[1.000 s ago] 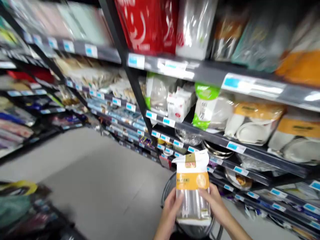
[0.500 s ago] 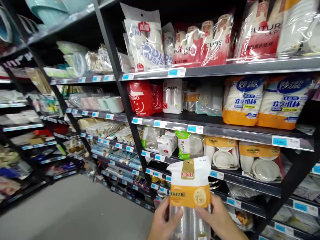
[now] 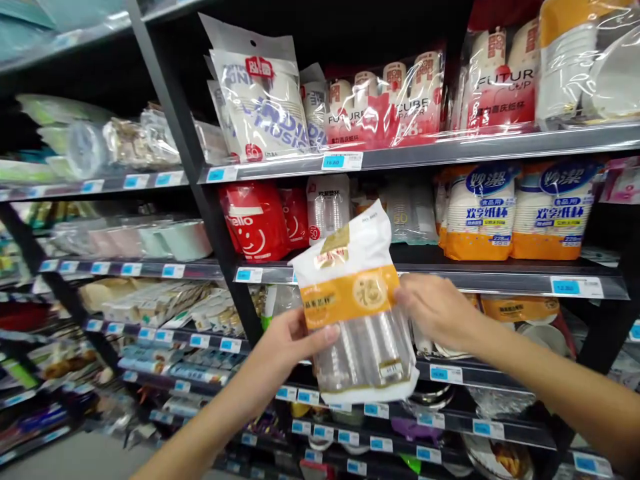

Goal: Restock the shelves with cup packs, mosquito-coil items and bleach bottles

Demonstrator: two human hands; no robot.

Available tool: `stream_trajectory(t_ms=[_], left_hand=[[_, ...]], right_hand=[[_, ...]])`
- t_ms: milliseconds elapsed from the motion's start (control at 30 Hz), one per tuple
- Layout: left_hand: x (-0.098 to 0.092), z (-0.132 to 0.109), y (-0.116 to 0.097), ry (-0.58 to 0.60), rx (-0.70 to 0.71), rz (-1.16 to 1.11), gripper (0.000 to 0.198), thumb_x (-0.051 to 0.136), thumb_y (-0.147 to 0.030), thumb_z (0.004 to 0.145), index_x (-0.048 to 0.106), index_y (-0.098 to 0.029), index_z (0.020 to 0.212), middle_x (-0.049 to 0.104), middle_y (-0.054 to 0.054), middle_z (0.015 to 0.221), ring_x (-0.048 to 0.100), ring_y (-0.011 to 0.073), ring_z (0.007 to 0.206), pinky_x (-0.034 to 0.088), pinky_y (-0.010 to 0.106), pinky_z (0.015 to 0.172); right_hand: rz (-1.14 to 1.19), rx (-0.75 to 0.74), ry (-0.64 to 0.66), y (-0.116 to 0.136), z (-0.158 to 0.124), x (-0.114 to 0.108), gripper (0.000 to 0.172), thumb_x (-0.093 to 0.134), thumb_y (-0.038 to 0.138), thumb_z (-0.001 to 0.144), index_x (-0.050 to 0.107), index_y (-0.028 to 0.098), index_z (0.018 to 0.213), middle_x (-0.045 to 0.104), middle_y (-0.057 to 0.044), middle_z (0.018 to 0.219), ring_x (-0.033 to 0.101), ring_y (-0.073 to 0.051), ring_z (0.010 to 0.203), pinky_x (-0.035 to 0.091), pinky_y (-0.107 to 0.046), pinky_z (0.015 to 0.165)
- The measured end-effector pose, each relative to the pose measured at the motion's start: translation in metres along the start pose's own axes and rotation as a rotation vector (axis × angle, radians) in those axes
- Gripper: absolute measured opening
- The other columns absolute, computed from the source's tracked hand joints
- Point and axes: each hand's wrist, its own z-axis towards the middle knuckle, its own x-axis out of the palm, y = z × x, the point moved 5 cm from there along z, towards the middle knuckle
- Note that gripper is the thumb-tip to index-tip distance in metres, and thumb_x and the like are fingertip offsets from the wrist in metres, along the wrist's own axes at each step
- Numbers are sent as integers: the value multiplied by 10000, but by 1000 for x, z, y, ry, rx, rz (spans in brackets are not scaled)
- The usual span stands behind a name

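Both of my hands hold a tilted pack of transparent plastic cups (image 3: 357, 313) up in front of the shelves. Its top is white, with an orange label band across the middle, and the stacked cups show through the lower part. My left hand (image 3: 290, 347) grips the pack's left side, its fingers reaching under the orange band. My right hand (image 3: 435, 310) presses on the right side at the band, with the fingers partly hidden behind the pack's edge.
Dark metal shelving (image 3: 425, 153) with blue-tagged price strips fills the view. Packs of paper cups (image 3: 480, 210) and a red bag (image 3: 253, 223) sit just behind the held pack. Shelves also run off to the left, and a strip of grey floor (image 3: 75, 457) shows low left.
The pack has risen and tilted, its top now leaning left. My hands have spread farther apart, and the view has swung up towards the shelves, leaving less floor in sight.
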Motion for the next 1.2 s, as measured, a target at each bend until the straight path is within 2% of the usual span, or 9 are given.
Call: stream_trajectory(t_ms=[100,233,333,433,533,667,833,1000,1200], left_hand=[[-28,43,-36,87,-15,74,513,878,-467,671,745,-139,1042,780,133,1024,735,241,799,598,285,633],[-56,106,-68,173,-37,72,429,811,-416,725,756,-133,1043,779,134,988,725,221,799,595,271,632],[-62,155,-77,243,21,148,468,815,-438,717,752,-113,1048,769,128,933,689,184,698,546,245,542],[-57,196,-78,264,109,274,512,841,-464,691,747,-110,1048,751,102,869,615,136,593,449,205,437],[-43,225,-74,283,147,326,511,836,-460,690,743,-132,1071,755,94,926,622,138,620,454,203,430],[-19,252,-72,314,204,387,497,827,-413,710,721,-137,1110,751,120,1115,694,207,805,539,235,470],[-3,283,-67,210,257,472,425,779,-332,777,695,-122,1136,732,122,1202,714,246,929,569,240,475],[3,304,-60,133,387,601,396,746,-316,813,698,-130,1160,745,112,1166,731,230,852,537,220,454],[8,311,-55,82,400,663,412,755,-287,807,664,-127,1176,761,109,1042,735,225,802,511,207,448]], right_hand=[[-396,52,0,-13,52,-7,452,378,461,1059,715,197,914,722,-68,951,652,-230,876,465,-328,767],[-822,110,40,-45,111,0,303,508,379,1013,688,187,1163,681,-131,1162,636,-295,1079,495,-368,850],[-969,115,65,-75,144,13,349,570,343,978,653,195,1283,606,-149,1313,550,-326,1237,492,-408,950],[-1026,132,97,-103,166,26,429,590,359,963,618,213,1366,515,-155,1454,481,-356,1314,470,-478,1013],[-1059,124,116,-120,174,34,437,584,370,961,638,203,1362,465,-172,1515,439,-379,1354,437,-536,1050],[-1077,114,87,-129,170,35,391,577,346,954,690,175,1287,476,-181,1514,394,-365,1393,391,-567,1088],[-1038,146,13,-135,166,32,336,583,315,935,710,211,1228,482,-111,1536,382,-323,1407,398,-554,1087],[-992,166,-72,-134,165,32,309,570,334,948,719,252,1206,516,-59,1521,411,-303,1385,393,-545,1094],[-946,205,-138,-132,163,29,299,543,292,949,734,250,1175,541,-47,1504,437,-294,1352,385,-535,1096]])
